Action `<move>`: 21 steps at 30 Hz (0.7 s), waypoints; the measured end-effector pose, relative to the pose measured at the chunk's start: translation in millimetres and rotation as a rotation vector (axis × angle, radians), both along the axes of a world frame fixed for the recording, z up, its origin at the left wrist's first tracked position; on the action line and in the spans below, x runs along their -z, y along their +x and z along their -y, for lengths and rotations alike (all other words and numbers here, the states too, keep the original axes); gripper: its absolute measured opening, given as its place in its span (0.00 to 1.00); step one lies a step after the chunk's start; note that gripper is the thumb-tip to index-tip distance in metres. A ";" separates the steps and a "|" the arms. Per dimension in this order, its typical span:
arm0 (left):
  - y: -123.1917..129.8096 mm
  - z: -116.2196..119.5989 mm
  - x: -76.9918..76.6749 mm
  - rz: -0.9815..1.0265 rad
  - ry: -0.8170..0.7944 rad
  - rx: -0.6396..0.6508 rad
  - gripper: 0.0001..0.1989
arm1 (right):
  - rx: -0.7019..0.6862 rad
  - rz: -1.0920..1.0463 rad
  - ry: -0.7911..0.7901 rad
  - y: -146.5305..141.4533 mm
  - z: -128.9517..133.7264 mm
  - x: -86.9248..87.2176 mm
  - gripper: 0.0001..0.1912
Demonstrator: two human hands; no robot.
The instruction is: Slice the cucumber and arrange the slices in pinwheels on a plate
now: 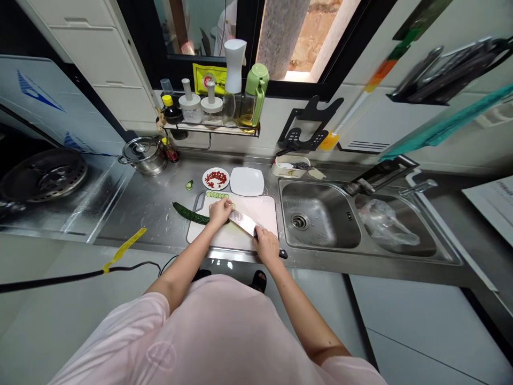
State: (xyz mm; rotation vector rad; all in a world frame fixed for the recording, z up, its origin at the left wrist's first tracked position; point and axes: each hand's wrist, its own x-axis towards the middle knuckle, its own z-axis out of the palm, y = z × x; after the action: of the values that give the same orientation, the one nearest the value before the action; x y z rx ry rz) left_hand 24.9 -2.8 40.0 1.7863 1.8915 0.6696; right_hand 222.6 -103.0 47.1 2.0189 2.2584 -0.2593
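A dark green cucumber (190, 214) lies across the left edge of a pale pink plastic cutting board (250, 206), with its far end extending over the stainless steel counter (156, 214). Its long axis runs from upper left to lower right. The left hand (219, 212) is the nearer hand and sits on top of the cucumber; its grip is curled downward, with the fingers pressed onto the cucumber's right end. The right hand (267, 246) is closed around the handle of a broad steel cleaver (242, 222), whose blade slants up and left, its tip just beside the left hand. Round green cucumber slices (216, 195) lie in a row beyond the left hand. A round white plate (206, 179) of chopped red pieces stands beyond the board. The cucumber's right end is hidden under the left hand, and the cleaver's handle inside the right grip. Whether the blade's edge touches the cucumber cannot be made out.
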 end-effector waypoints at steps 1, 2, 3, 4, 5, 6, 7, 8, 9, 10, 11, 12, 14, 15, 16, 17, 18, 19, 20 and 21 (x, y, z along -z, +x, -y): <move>-2.3 -6.1 3.5 0.015 -0.035 -0.075 0.08 | 0.017 -0.002 -0.012 1.8 0.7 0.9 0.19; -4.6 -12.4 6.7 0.032 -0.068 -0.131 0.08 | 0.034 -0.004 -0.024 3.7 1.3 1.8 0.19; -6.6 -18.5 9.7 0.049 -0.098 -0.175 0.08 | 0.050 -0.006 -0.035 5.4 1.9 2.7 0.19; -8.2 -24.1 12.4 0.060 -0.115 -0.206 0.09 | 0.063 -0.007 -0.041 6.9 2.4 3.6 0.19; -9.2 -29.1 14.8 0.067 -0.126 -0.225 0.09 | 0.074 -0.007 -0.044 8.3 2.9 4.5 0.19; -9.5 -33.4 17.0 0.070 -0.129 -0.238 0.09 | 0.085 -0.008 -0.045 9.4 3.5 5.4 0.20; -9.3 -37.0 19.0 0.068 -0.127 -0.245 0.09 | 0.094 -0.009 -0.043 10.3 4.0 6.4 0.20; -8.6 -40.0 20.8 0.064 -0.124 -0.249 0.10 | 0.101 -0.011 -0.040 10.9 4.5 7.3 0.20; -7.5 -42.5 22.4 0.057 -0.120 -0.251 0.10 | 0.106 -0.015 -0.037 11.3 5.0 8.3 0.20; -6.2 -44.6 23.9 0.048 -0.118 -0.249 0.11 | 0.109 -0.020 -0.032 11.5 5.5 9.1 0.19; -4.8 -46.5 25.2 0.037 -0.117 -0.243 0.12 | 0.112 -0.023 -0.030 11.6 6.0 9.8 0.19; -3.3 -48.3 26.3 0.025 -0.118 -0.234 0.12 | 0.115 -0.026 -0.029 11.6 6.3 10.4 0.19; -0.7 -51.8 27.8 -0.003 -0.118 -0.215 0.12 | 0.122 -0.028 -0.034 11.4 6.8 11.2 0.18; 0.5 -53.6 28.3 -0.017 -0.116 -0.208 0.12 | 0.125 -0.030 -0.036 11.4 7.0 11.4 0.17; 1.4 -55.3 28.5 -0.032 -0.115 -0.203 0.12 | 0.128 -0.034 -0.037 11.4 7.2 11.6 0.17; 2.2 -57.0 28.7 -0.047 -0.114 -0.201 0.12 | 0.130 -0.040 -0.034 11.4 7.4 11.7 0.16; 2.8 -58.5 28.8 -0.061 -0.115 -0.201 0.12 | 0.132 -0.047 -0.028 11.5 7.6 11.8 0.15; 3.1 -60.0 28.9 -0.075 -0.116 -0.200 0.12 | 0.133 -0.054 -0.023 11.7 7.9 11.9 0.14; 3.3 -61.3 28.9 -0.086 -0.117 -0.198 0.13 | 0.134 -0.061 -0.017 12.0 8.2 12.0 0.14; 3.3 -62.5 29.0 -0.096 -0.116 -0.194 0.13 | 0.133 -0.067 -0.013 12.3 8.5 12.0 0.13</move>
State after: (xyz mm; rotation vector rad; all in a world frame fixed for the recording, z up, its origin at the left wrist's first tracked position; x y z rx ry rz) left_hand 28.2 59.7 11.0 1.6031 2.1416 0.5353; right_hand 234.9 -111.5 35.1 2.1887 2.1557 -0.3562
